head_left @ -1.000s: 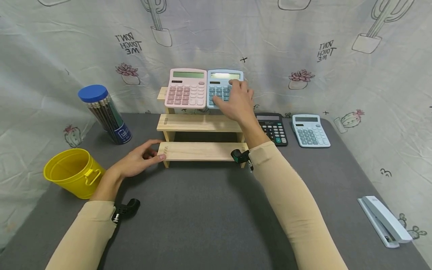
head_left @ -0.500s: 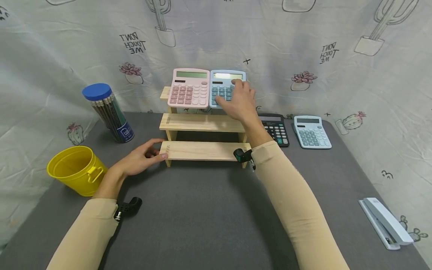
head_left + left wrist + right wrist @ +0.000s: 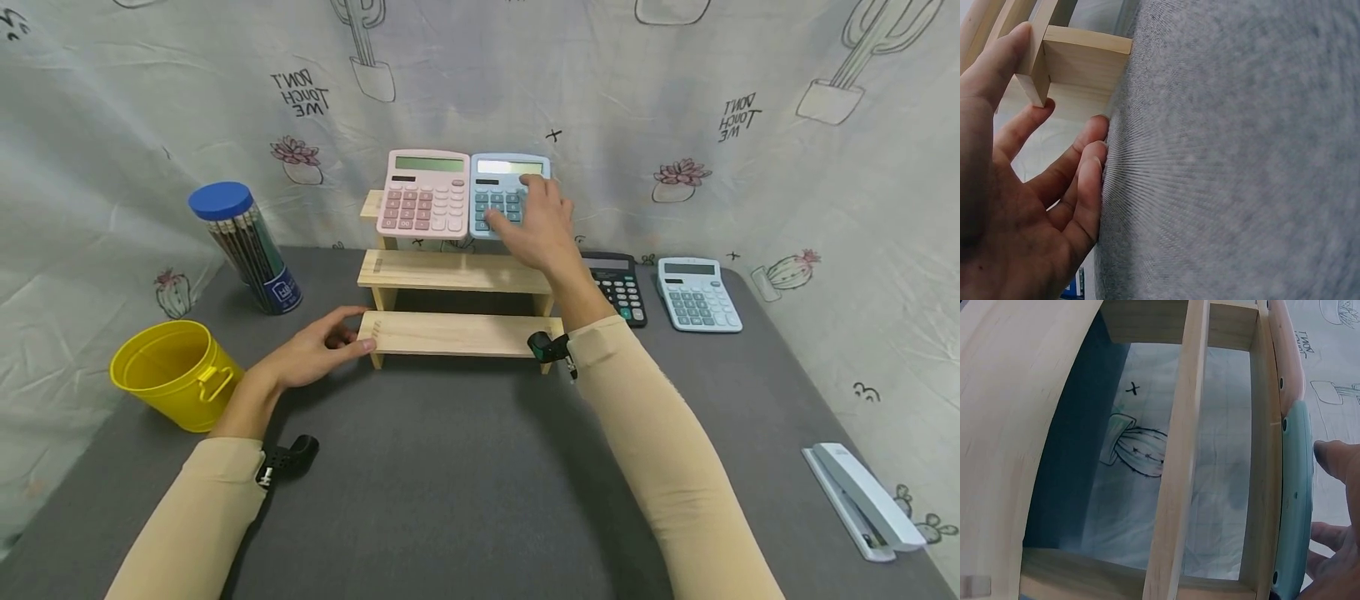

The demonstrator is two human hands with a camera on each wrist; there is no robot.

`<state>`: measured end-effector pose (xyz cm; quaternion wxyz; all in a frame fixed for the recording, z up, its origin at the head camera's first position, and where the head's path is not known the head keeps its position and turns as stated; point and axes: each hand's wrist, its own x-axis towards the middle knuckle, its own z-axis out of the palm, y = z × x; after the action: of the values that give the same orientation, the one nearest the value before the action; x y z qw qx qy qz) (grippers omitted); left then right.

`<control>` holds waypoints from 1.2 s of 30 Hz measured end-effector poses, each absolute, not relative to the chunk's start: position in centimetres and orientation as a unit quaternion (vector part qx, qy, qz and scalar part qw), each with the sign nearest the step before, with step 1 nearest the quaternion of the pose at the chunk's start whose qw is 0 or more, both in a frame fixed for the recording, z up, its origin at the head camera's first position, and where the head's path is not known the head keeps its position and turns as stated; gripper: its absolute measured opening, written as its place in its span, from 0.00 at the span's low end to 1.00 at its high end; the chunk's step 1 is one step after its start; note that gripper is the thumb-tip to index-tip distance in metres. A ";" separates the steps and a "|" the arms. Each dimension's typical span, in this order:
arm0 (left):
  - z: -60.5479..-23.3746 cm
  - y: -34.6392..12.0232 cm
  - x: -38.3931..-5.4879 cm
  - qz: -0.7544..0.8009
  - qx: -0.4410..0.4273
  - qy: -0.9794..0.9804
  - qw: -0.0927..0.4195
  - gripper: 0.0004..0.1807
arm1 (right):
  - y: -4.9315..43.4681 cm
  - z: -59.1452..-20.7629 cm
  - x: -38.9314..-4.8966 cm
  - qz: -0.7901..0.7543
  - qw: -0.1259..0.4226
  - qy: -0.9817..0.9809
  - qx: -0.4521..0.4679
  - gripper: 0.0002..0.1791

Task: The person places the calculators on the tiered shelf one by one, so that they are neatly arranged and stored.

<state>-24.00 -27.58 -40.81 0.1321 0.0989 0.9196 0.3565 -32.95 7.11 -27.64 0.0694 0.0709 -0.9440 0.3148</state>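
A three-tier wooden stand (image 3: 459, 333) is at the back of the table. Pink (image 3: 423, 200) and blue (image 3: 491, 202) calculators lean side by side on its top tier. My right hand (image 3: 542, 227) is on the front of the blue calculator, thumb over the lower keys and fingers spread near the screen. In the right wrist view, thumb and fingers stay on the front side of the calculator's blue edge (image 3: 1295, 494). My left hand (image 3: 311, 350) holds the left end of the lowest tier. The left wrist view shows thumb and forefinger pinching the stand's corner (image 3: 1038, 69), other fingers loosely bent.
Right of the stand lie a black calculator (image 3: 618, 292) and a light blue one (image 3: 697, 296). A stapler (image 3: 862, 500) lies near the right edge. A yellow bucket (image 3: 180, 375) stands beside my left forearm, with a blue-lidded jar of pencils (image 3: 251, 250) behind it.
The whole scene shifts slightly to the right in the head view as the camera turns. Both hands keep their places on the stand and the blue calculator.
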 end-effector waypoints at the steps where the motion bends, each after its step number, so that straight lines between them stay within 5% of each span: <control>1: -40.9 -27.6 -24.0 0.356 0.099 0.920 0.133 0.42 | 7.2 -27.7 -32.9 0.315 0.070 -0.944 0.073 0.44; 36: -40.6 -27.7 -24.0 0.350 0.097 0.921 0.144 0.43 | 18.4 -29.4 -30.1 0.247 0.102 -0.959 0.094 0.45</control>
<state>-24.05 -27.67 -40.58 0.1436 0.0972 0.9207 0.3496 -30.08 18.45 -29.38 0.1015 0.0939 -0.9591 0.2472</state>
